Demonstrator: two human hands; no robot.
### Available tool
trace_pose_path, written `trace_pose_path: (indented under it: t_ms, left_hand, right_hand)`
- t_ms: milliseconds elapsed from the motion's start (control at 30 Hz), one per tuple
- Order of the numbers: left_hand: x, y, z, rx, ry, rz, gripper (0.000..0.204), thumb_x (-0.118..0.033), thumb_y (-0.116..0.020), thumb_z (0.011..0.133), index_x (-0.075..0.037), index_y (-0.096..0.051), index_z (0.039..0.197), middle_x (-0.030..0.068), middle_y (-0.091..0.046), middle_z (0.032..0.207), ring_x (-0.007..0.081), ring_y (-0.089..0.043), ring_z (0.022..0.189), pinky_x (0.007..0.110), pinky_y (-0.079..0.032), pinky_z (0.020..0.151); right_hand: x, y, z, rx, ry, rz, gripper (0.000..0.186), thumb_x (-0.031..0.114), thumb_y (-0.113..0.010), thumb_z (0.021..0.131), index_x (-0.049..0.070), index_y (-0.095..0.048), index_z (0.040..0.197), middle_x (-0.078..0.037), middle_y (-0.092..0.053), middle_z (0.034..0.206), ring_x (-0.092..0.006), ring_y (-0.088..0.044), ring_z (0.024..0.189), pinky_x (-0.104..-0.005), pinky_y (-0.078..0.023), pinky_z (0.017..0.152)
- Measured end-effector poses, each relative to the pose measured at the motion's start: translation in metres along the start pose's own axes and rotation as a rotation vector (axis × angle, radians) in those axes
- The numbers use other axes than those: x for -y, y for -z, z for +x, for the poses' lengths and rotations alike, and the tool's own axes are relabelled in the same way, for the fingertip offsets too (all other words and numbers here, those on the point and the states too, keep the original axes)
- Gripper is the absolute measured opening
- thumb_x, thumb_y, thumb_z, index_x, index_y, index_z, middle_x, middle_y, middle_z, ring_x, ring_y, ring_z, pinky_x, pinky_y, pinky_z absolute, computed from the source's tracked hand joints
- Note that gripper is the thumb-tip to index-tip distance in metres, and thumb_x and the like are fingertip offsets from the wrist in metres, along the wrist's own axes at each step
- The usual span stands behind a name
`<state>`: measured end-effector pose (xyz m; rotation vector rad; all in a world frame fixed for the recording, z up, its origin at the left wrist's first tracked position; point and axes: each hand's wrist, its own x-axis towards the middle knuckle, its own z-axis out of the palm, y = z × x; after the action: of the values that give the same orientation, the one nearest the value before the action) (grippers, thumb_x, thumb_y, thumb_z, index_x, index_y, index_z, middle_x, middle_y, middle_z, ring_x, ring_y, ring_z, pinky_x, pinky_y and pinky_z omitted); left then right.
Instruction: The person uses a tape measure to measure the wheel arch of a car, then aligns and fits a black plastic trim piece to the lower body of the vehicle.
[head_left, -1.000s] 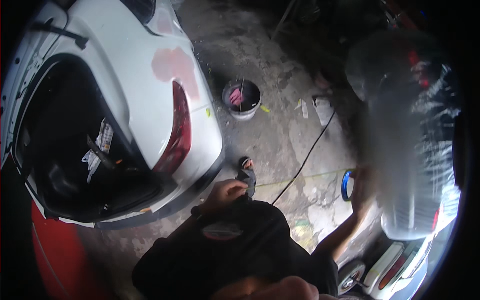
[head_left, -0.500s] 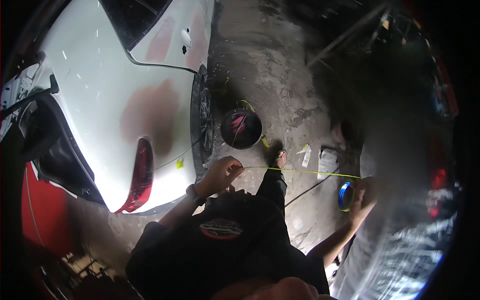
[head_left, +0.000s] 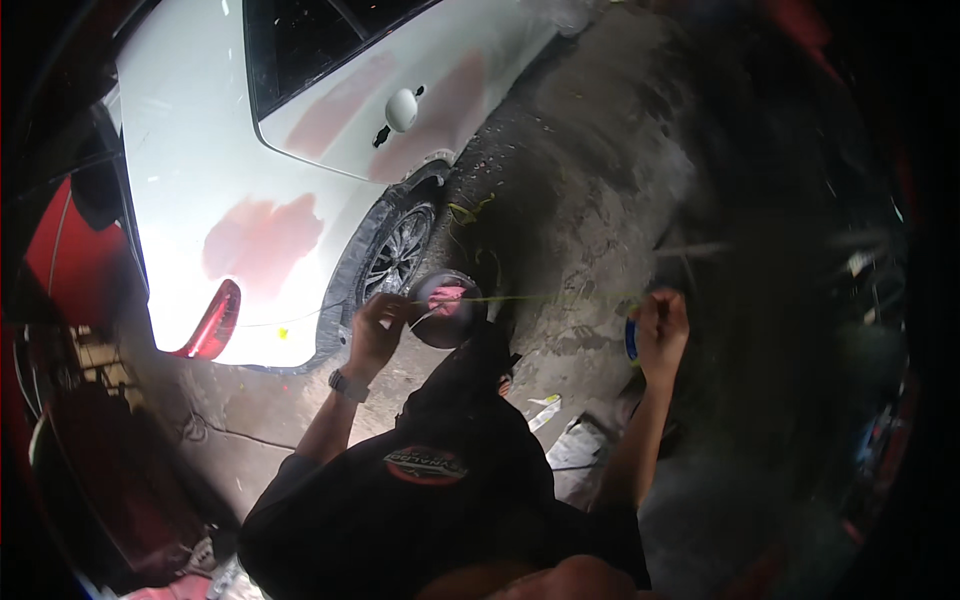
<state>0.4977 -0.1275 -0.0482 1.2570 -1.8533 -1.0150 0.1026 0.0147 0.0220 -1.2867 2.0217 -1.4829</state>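
A thin yellow-green strip of tape (head_left: 540, 298) stretches nearly level between my two hands. My left hand (head_left: 376, 330), with a watch on its wrist, pinches one end of the strip. At the other end, my right hand (head_left: 662, 338) is closed around a blue-cored tape roll (head_left: 631, 340), mostly hidden by the fingers. To the left stands a white car (head_left: 170, 170) with pinkish patches (head_left: 262, 238) on its rear side. My left hand is close to the car's rear wheel (head_left: 398, 245).
Below the strip, a dark bucket (head_left: 462, 332) holds a pink cloth (head_left: 446, 297). Yellow-green tape scraps (head_left: 470, 210) lie on the concrete floor (head_left: 600, 190) near the wheel. Papers (head_left: 578, 445) lie by my right forearm. A red car part (head_left: 75, 240) stands at far left.
The view has turned, bringing more of the car's side and wheel in. My hands have come forward to above the bucket's level, the strip still taut between them.
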Motion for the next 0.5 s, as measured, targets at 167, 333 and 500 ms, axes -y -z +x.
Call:
trace_pose_path:
  t_ms: [167, 333, 500]
  left_hand:
    - [0.027, -0.029, 0.057, -0.331, 0.221, 0.122, 0.01, -0.01, -0.069, 0.091, -0.001, -0.067, 0.093, 0.0133, -0.069, 0.089, 0.0229, -0.071, 0.078, 0.032, -0.055, 0.068]
    - [0.065, -0.067, 0.143, -0.614, 0.252, 0.143, 0.011, -0.011, -0.069, 0.091, -0.001, -0.068, 0.095, 0.0145, -0.069, 0.09, 0.0232, -0.07, 0.075, 0.033, -0.055, 0.068]
    - [0.09, -0.07, 0.186, -0.833, 0.333, 0.201, 0.011, -0.01, -0.069, 0.09, -0.001, -0.069, 0.096, 0.0125, -0.069, 0.09, 0.0225, -0.069, 0.077, 0.033, -0.055, 0.07]
  right_hand:
    - [-0.041, -0.076, 0.144, 0.208, 0.074, 0.013, 0.007, 0.008, -0.055, 0.098, 0.002, -0.051, 0.097, -0.005, -0.057, 0.078, -0.0132, -0.062, 0.073, -0.0288, -0.051, 0.064]
    - [-0.081, -0.145, 0.251, 0.429, 0.054, 0.094, 0.012, 0.014, -0.054, 0.101, 0.003, -0.051, 0.096, -0.005, -0.058, 0.08, -0.0124, -0.062, 0.073, -0.0288, -0.051, 0.069]
    - [-0.112, -0.225, 0.325, 0.616, 0.074, 0.177, 0.008, 0.01, -0.053, 0.1, 0.003, -0.051, 0.097, -0.004, -0.057, 0.085, -0.012, -0.061, 0.072, -0.0278, -0.05, 0.07]
